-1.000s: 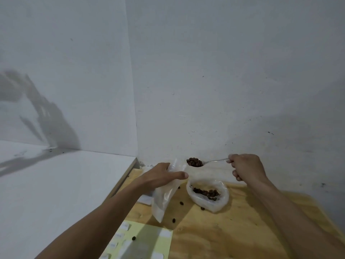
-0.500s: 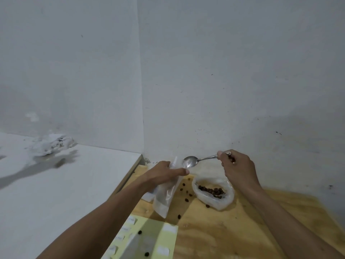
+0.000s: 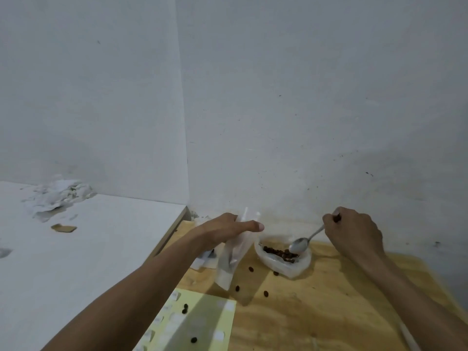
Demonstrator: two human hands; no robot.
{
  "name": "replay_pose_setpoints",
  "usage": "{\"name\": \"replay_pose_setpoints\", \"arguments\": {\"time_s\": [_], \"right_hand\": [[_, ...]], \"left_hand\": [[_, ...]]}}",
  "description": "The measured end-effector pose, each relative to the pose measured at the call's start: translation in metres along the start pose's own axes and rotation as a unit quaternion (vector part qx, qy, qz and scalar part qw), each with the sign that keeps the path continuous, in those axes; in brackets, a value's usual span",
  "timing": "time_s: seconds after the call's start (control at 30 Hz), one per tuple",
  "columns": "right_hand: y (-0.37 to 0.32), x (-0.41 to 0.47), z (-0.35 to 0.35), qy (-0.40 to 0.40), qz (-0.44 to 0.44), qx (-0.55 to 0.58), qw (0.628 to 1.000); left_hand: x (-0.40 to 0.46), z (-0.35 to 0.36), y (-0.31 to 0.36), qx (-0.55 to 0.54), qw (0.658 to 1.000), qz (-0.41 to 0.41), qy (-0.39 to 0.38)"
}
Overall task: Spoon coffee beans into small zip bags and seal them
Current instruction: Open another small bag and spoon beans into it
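Note:
My left hand [image 3: 228, 228] grips the top of a small clear zip bag [image 3: 234, 257], which hangs upright above the wooden table [image 3: 329, 300]. My right hand [image 3: 354, 231] holds a metal spoon [image 3: 302, 243] by its handle. The spoon's empty bowl dips into an open plastic bag of coffee beans [image 3: 283, 259] that sits on the table near the wall. Whether beans lie inside the zip bag cannot be told.
Loose beans [image 3: 250, 269] are scattered on the wood and on a yellow sheet with white labels [image 3: 202, 323] at the near edge. More small bags [image 3: 205, 259] lie under my left wrist. A white surface [image 3: 88, 249] on the left carries crumpled paper [image 3: 58, 196].
The spoon was full of beans over the zip bag, then empty. My right hand has now lowered it to the right into the bean bag. My left hand kept its hold.

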State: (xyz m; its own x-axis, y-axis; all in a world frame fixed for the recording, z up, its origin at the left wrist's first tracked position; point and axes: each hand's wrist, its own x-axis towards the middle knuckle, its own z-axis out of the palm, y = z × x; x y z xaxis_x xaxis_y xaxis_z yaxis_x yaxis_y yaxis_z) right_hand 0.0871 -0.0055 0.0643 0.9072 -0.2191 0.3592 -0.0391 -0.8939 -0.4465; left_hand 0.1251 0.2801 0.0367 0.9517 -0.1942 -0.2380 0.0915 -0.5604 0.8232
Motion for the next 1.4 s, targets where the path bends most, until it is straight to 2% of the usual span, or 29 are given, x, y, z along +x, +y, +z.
{"name": "replay_pose_setpoints", "arguments": {"time_s": [0.1,0.2,0.3,0.4,0.6,0.73,0.93,1.2,1.4], "right_hand": [[0.006,-0.009,0.009,-0.005,-0.02,-0.066,0.998],[0.015,-0.016,0.022,-0.014,-0.006,-0.076,0.997],[0.027,-0.019,0.035,-0.024,0.058,-0.012,0.998],[0.039,-0.022,0.046,-0.041,0.13,0.07,0.988],[0.048,-0.026,0.06,-0.073,0.258,0.229,0.936],[0.046,-0.02,0.052,-0.062,0.246,0.23,0.94],[0.037,-0.003,0.027,-0.045,0.226,0.226,0.946],[0.002,0.02,-0.006,-0.041,0.231,0.337,0.912],[-0.035,0.025,-0.008,-0.053,0.163,0.347,0.922]], "left_hand": [[0.002,0.015,0.007,-0.001,0.997,-0.032,-0.068],[0.004,0.029,0.013,-0.034,0.996,-0.041,-0.078],[0.005,0.035,0.018,-0.086,0.994,-0.026,-0.068],[0.005,0.039,0.028,-0.089,0.995,0.006,-0.047],[0.01,0.039,0.023,-0.05,0.998,0.018,-0.045],[0.01,0.036,0.013,-0.029,0.999,0.009,-0.022],[-0.004,0.027,0.014,-0.053,0.998,0.034,0.002],[-0.017,0.018,0.014,-0.049,0.996,0.074,0.018],[-0.015,0.011,0.013,-0.054,0.995,0.078,0.02]]}}
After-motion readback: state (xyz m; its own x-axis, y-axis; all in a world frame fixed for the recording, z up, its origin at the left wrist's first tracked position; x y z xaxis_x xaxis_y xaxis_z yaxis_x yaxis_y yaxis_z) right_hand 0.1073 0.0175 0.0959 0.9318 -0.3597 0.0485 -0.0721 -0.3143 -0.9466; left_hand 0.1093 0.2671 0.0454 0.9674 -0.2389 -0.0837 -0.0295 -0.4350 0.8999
